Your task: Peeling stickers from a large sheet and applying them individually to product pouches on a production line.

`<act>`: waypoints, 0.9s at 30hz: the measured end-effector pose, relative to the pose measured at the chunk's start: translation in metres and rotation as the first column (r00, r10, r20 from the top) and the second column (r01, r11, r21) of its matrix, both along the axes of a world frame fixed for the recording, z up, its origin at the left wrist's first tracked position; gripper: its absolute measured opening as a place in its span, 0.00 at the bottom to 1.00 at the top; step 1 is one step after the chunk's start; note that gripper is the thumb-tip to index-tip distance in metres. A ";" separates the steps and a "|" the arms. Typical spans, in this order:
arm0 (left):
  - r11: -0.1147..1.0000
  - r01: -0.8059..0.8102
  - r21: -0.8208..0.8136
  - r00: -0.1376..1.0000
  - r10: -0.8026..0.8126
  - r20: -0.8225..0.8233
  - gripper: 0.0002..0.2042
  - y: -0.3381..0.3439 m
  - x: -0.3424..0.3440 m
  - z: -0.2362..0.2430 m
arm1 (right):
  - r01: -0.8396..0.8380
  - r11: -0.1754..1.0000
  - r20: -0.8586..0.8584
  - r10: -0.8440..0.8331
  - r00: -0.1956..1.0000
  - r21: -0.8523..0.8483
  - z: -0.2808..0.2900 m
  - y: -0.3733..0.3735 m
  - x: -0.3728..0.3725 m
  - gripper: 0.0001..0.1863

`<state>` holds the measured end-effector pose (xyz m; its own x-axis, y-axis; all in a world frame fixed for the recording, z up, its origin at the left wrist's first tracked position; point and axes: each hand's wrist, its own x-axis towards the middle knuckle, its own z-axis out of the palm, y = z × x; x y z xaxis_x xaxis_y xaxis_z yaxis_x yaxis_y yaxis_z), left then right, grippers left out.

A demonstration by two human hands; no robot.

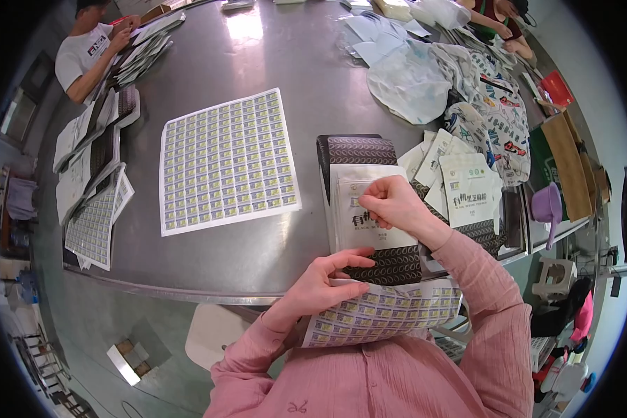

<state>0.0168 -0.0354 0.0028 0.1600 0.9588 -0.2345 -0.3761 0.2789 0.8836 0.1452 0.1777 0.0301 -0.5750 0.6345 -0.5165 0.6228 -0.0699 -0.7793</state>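
My right hand (388, 202) is in a pinch on the top white pouch (355, 233) of a stack with dark patterned bands, near its small label; whatever is between the fingertips is hidden. Below it, my left hand (327, 282) grips the upper edge of a sheet of small yellow-and-purple stickers (386, 313), thumb over it and fingers bent beside the stack. The sheet curves down toward my lap. Another large sticker sheet (228, 160) lies flat to the left of the stack, and several similar pouches (470, 198) lie loosely just to the right.
Pouch piles (83, 160) and sticker sheets line the metal table's (258, 70) left side. Crumpled plastic bags (407, 83) cover the back right. Co-workers (83, 56) (501, 28) work at both far corners. A purple scoop (545, 209) is at the right, a stool (209, 331) below the edge.
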 end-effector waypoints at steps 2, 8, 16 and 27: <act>1.000 0.009 0.005 1.000 -0.009 -0.011 0.21 0.001 0.000 0.001 | -0.016 0.999 0.025 0.015 1.000 0.048 0.001 -0.001 -0.001 0.14; 1.000 -0.010 -0.009 1.000 0.010 0.025 0.21 -0.001 0.002 0.000 | -0.207 0.931 0.215 0.145 0.966 0.302 0.006 -0.003 -0.017 0.20; 1.000 0.001 0.021 0.999 -0.001 -0.039 0.12 0.000 0.003 -0.006 | -0.212 0.763 0.276 0.046 0.960 0.611 0.010 0.007 0.030 0.28; 0.999 0.038 -0.031 0.999 -0.038 -0.011 0.13 -0.015 -0.005 0.021 | -0.129 0.486 0.200 -0.097 0.975 0.865 -0.003 -0.058 0.082 0.28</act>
<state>0.0120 -0.0500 0.0237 0.1933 0.9443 -0.2663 -0.3545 0.3203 0.8785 0.2268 0.1199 0.0274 -0.5491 0.8126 0.1956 0.7573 0.5827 -0.2949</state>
